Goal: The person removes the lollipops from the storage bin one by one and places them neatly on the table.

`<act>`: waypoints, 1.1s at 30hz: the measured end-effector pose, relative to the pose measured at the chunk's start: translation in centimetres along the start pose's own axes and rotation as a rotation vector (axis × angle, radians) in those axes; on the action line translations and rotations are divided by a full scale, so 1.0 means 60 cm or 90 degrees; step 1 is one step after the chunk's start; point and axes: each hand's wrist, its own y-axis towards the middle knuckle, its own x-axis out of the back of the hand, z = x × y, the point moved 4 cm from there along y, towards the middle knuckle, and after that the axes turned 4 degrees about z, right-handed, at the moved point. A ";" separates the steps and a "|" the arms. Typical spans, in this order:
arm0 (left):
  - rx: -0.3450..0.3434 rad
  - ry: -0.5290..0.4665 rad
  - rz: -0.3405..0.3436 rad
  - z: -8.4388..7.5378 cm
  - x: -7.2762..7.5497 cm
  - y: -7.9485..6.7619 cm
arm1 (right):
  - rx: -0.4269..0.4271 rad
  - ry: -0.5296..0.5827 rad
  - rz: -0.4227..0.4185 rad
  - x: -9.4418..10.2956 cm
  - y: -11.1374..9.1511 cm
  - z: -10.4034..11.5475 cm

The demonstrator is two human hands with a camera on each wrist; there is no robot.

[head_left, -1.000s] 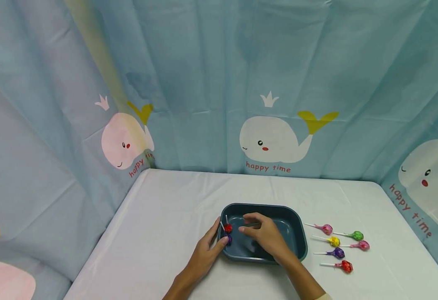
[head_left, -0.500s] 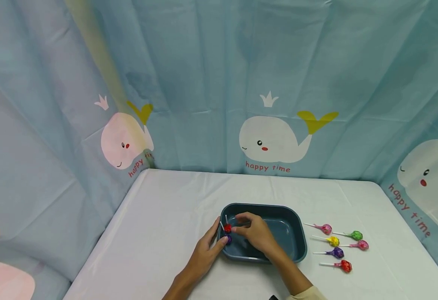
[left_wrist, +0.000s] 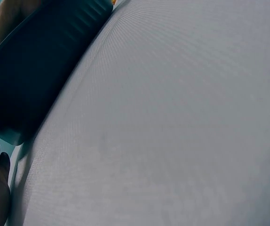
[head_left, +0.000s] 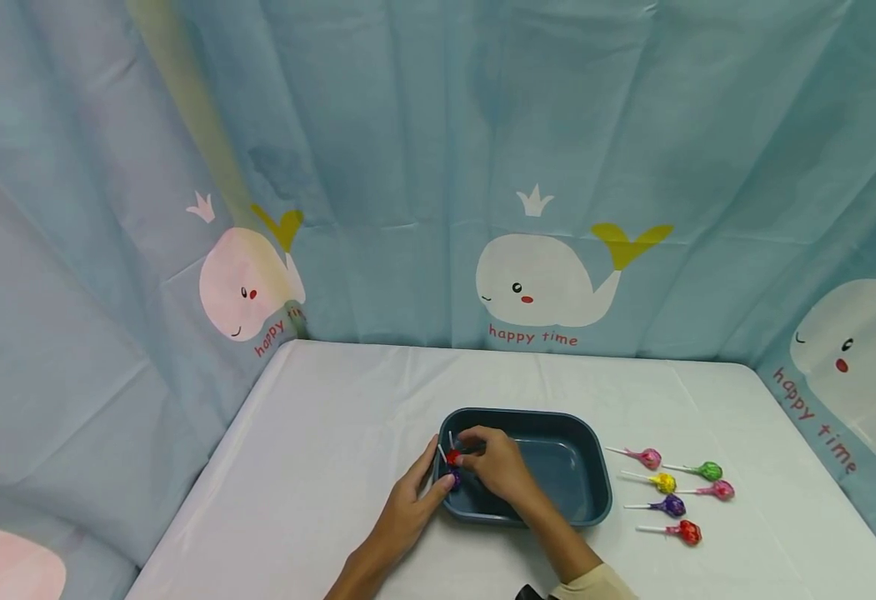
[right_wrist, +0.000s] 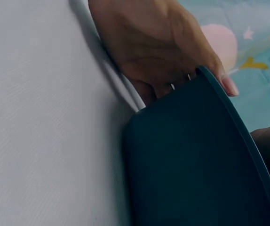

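Note:
A dark teal rectangular tray (head_left: 561,479) sits on the white table. My left hand (head_left: 407,502) grips its left end, thumb hooked over the rim and fingers along the outer wall, as the right wrist view also shows. Inside, at that end, lie a red lollipop (head_left: 453,457) and a purple lollipop (head_left: 455,479), white sticks leaning against the wall. The left thumb partly covers the purple one. Over the tray, my right hand (head_left: 501,468) has its thumb at the red candy, with the index finger apart near the sticks. In the left wrist view the tray wall (left_wrist: 41,70) hides most of the right hand.
Right of the tray several lollipops lie on the tablecloth (head_left: 347,433): two pink (head_left: 650,458), one green (head_left: 710,471), one yellow (head_left: 663,482), one purple (head_left: 673,505) and one red (head_left: 688,532). A blue whale-print curtain (head_left: 407,250) surrounds the table's back and sides.
My right hand has moved left across the tray until its thumb meets the red lollipop. The left hand and tray have stayed in place.

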 end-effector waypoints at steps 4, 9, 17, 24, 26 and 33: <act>-0.001 -0.003 -0.004 0.000 0.000 0.001 | 0.001 -0.007 0.002 -0.004 0.004 0.003; -0.003 -0.002 -0.006 0.000 0.001 0.002 | 0.006 -0.008 0.008 -0.009 0.007 0.002; -0.005 0.001 -0.004 0.001 0.001 0.002 | 0.011 -0.023 0.016 -0.015 0.011 0.004; -0.004 0.005 -0.004 -0.001 0.001 0.001 | 0.022 -0.045 0.017 -0.018 0.012 0.008; -0.004 0.002 -0.004 -0.001 0.001 0.002 | 0.024 -0.051 0.016 -0.018 0.012 0.009; -0.007 -0.004 0.000 0.001 0.001 0.001 | 0.028 -0.069 0.022 -0.020 0.012 0.010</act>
